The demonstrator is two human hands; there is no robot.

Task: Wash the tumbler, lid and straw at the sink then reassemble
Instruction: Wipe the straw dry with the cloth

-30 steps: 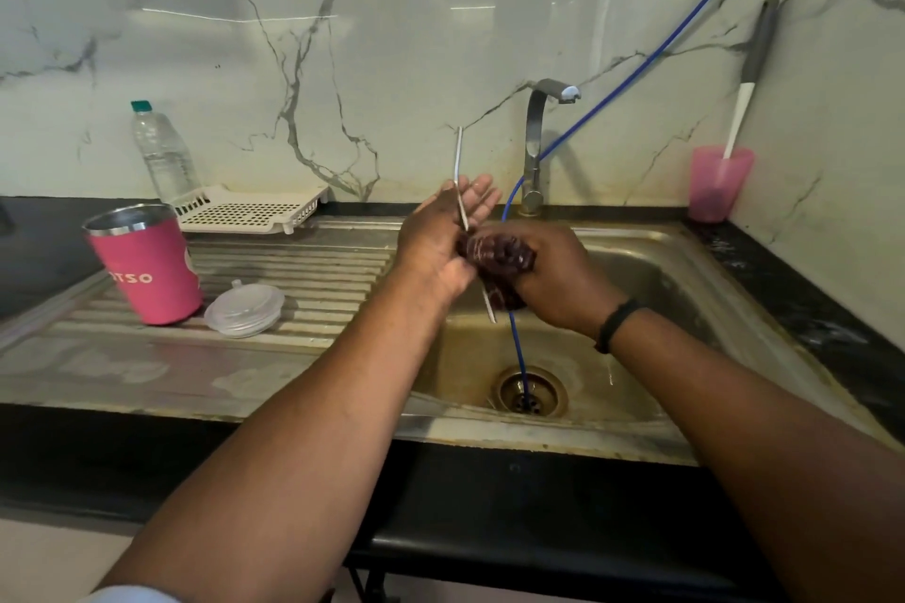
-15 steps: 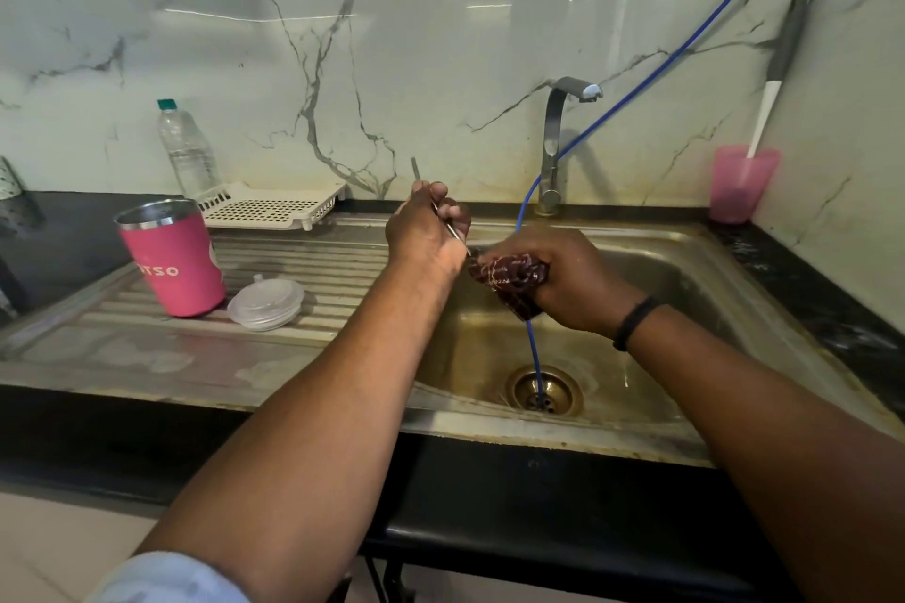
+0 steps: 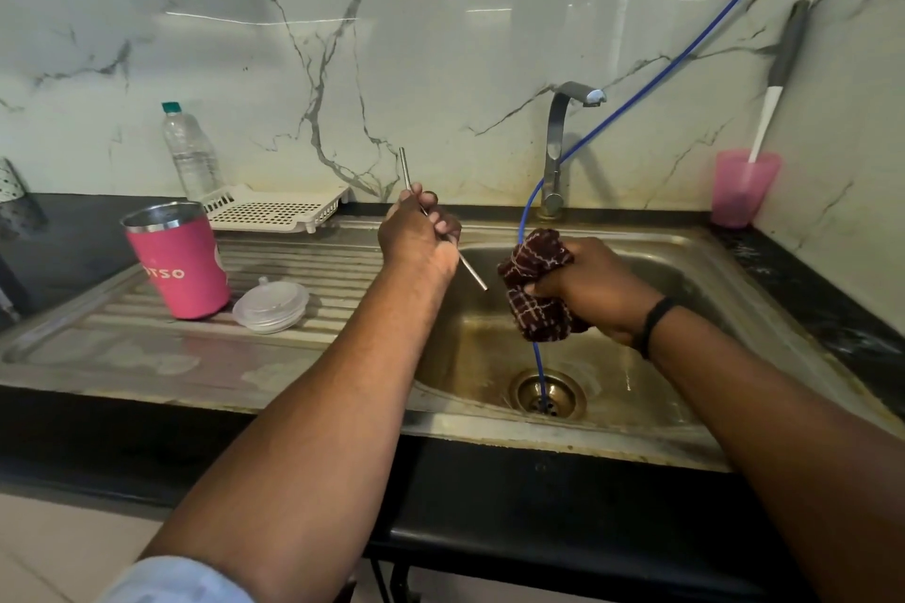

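We see the left hand (image 3: 420,238) pinching the thin, rigid, likely slippery metal straw (image 3: 443,236) at mid-length, our preferred hold; the right hand (image 3: 595,285) grips a soft cloth (image 3: 536,282).

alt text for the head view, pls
Over a steel sink, the left hand grips a metal straw while the right hand grips a dark checked cloth. A pink tumbler and clear lid sit on the drainboard.

Home kitchen: stainless steel sink (image 3: 636,426) with ribbed drainboard (image 3: 303,269), tap (image 3: 558,147), black counter (image 3: 59,230), marble-look wall tiles (image 3: 294,64), white dish rack (image 3: 274,211), water bottle (image 3: 188,152)
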